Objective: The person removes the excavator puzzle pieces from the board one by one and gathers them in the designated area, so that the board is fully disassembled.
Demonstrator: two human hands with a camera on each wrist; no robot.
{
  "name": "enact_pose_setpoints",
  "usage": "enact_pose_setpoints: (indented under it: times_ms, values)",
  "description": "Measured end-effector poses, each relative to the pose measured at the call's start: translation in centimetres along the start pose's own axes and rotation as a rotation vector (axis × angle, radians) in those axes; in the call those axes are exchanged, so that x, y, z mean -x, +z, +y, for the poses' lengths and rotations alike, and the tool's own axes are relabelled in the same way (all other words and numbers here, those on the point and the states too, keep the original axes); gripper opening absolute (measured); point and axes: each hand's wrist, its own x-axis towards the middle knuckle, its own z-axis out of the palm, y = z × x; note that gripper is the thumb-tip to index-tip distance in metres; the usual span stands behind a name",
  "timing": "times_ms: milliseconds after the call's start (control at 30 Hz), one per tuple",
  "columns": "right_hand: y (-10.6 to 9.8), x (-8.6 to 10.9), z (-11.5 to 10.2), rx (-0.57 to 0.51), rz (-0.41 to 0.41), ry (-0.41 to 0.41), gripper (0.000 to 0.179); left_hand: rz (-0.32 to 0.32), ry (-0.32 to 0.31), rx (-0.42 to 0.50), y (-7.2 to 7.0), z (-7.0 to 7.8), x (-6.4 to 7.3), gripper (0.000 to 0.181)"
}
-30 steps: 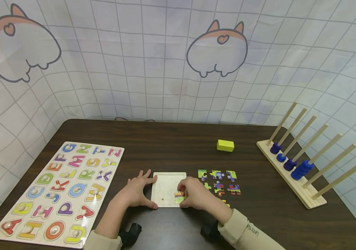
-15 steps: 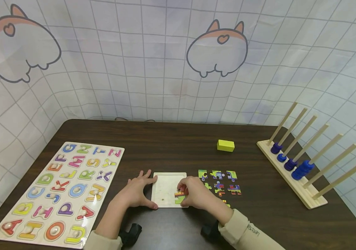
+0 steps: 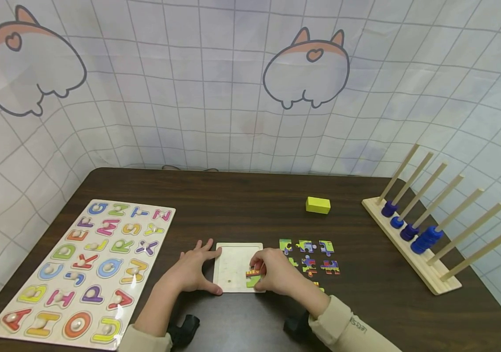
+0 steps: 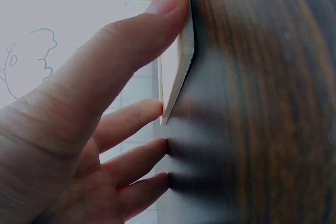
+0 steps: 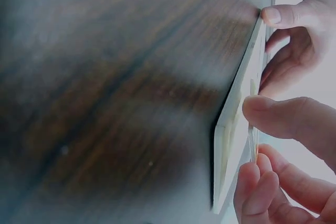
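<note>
A small pale wooden puzzle tray point(image 3: 232, 266) lies flat on the table between my hands. My left hand point(image 3: 190, 269) steadies its left side, thumb at the near corner and index finger near the far corner, fingers spread. In the left wrist view the thumb point(image 4: 170, 9) rests against the tray's edge. My right hand point(image 3: 274, 271) pinches a jigsaw piece point(image 3: 252, 282), green with an orange-red stripe, in the near right corner of the tray. The fingers hide part of this piece. In the right wrist view it shows edge-on as a thin sliver between thumb and fingers.
Several loose jigsaw pieces point(image 3: 309, 264) lie right of the tray, some partly behind the right hand. A yellow block point(image 3: 318, 205) sits farther back. An alphabet board point(image 3: 116, 247) lies at left. A wooden peg stand point(image 3: 430, 271) with blue rings stands at right.
The right hand and the jigsaw piece shift very slightly in the tray's corner over the last second. My left hand stays put.
</note>
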Motion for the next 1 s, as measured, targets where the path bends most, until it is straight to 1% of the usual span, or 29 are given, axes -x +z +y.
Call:
enact_pose_setpoints:
  times_ms: [400,600,833,1000]
  values:
    - [-1.0,1.3,0.3,-0.027,0.076,-0.031,0.037,-0.006,-0.002,-0.002,-0.1,0.0,0.1,0.092]
    - [-1.6,2.3,1.0,-0.077,0.101,-0.021,0.033,-0.004,0.002,-0.002,-0.1,0.0,0.1,0.092]
    - [-2.6,3.6,2.0,-0.101,0.131,-0.014,0.034,-0.002,0.008,0.001,-0.1,0.0,0.0,0.092]
    - [-3.5,4.5,2.9,-0.08,0.159,0.013,0.035,-0.001,0.013,0.003,-0.1,0.0,0.0,0.092]
